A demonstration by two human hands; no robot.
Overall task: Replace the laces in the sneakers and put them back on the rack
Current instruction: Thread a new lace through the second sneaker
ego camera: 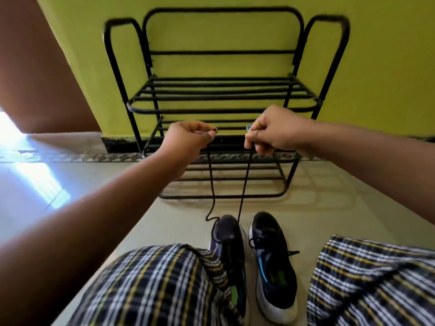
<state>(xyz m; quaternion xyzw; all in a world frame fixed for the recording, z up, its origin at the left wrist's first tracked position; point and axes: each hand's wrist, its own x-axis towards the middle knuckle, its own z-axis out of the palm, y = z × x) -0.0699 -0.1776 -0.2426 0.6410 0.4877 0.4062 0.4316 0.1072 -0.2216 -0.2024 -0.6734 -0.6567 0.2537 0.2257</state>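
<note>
Two dark sneakers stand side by side on the floor between my knees. A black lace runs up from the toe end of the left sneaker in two strands. My left hand pinches the end of one strand, my right hand pinches the end of the other, both raised well above the shoe. The right sneaker, with a blue stripe and white heel, has a black lace threaded in it. The black metal rack stands in front against the yellow-green wall, its shelves bare.
My checked-cloth knees frame the sneakers at the bottom of the view. A brown wall or door is at the left, with bright light falling across the pale tiled floor beside it.
</note>
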